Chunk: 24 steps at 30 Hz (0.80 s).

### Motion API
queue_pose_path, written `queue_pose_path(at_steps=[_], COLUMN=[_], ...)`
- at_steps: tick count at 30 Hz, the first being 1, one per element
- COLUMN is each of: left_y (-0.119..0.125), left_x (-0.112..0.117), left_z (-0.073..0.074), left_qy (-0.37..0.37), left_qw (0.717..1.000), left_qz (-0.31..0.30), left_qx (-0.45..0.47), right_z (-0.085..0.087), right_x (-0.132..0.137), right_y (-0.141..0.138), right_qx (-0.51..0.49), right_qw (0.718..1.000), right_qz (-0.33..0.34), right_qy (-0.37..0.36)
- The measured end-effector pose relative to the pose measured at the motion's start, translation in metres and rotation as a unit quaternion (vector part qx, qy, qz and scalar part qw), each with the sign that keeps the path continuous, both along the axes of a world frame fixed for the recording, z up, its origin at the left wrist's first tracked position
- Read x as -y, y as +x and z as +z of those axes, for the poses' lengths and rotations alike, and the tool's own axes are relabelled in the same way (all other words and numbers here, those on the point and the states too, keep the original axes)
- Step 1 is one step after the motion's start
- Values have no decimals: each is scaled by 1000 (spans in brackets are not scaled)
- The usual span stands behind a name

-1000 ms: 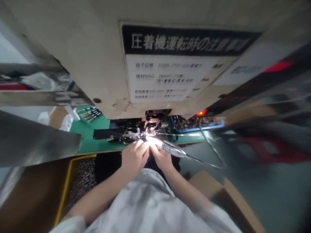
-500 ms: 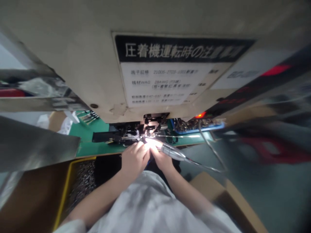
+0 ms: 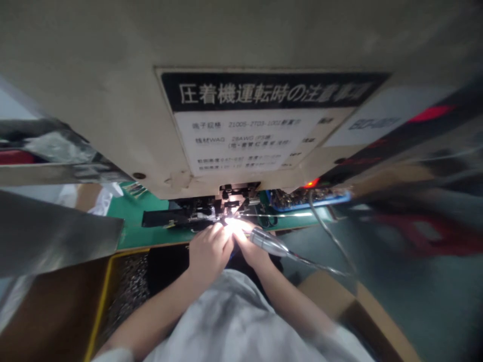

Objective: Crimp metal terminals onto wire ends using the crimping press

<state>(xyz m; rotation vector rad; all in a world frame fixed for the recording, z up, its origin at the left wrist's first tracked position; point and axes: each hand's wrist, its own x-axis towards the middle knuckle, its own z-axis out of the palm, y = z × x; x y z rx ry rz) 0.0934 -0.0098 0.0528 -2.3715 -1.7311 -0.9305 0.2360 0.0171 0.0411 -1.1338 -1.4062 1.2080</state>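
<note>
Well, the left hand [image 3: 209, 249] and right hand [image 3: 253, 250] curl inward, fingertips [image 3: 218, 230] close together in a bright glare at the crimping head [image 3: 233, 203] of a crimping machine [image 3: 94, 125]; glare hides whatever they may pinch. A silver cylindrical tool [image 3: 267, 241] on a thin cable touches the right hand. Behind lies a green worktop [image 3: 139, 223], with a blue tray [image 3: 309, 200] far right and a yellow tray [image 3: 102, 301] of small metal parts near left

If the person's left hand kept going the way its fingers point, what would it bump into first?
The left hand points forward and slightly right, so it would probably meet the crimping machine's metal tooling first. Bright glare there hides the depth, so I can't be sure.
</note>
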Motion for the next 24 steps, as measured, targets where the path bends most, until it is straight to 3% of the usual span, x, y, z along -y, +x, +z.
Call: queue_pose_path(at_steps=[16, 24], left_y=[0, -3], left_x=[-4, -2], left_z=[-3, -3], left_qy=[4, -9], left_qw=[1000, 1000], left_qz=[4, 1], left_qx=[0, 3], right_z=[-2, 1], right_x=[-2, 3], right_y=[-3, -8], right_qx=[9, -6], right_qw=[999, 1000], right_qz=[-16, -26], right_qy=[35, -13])
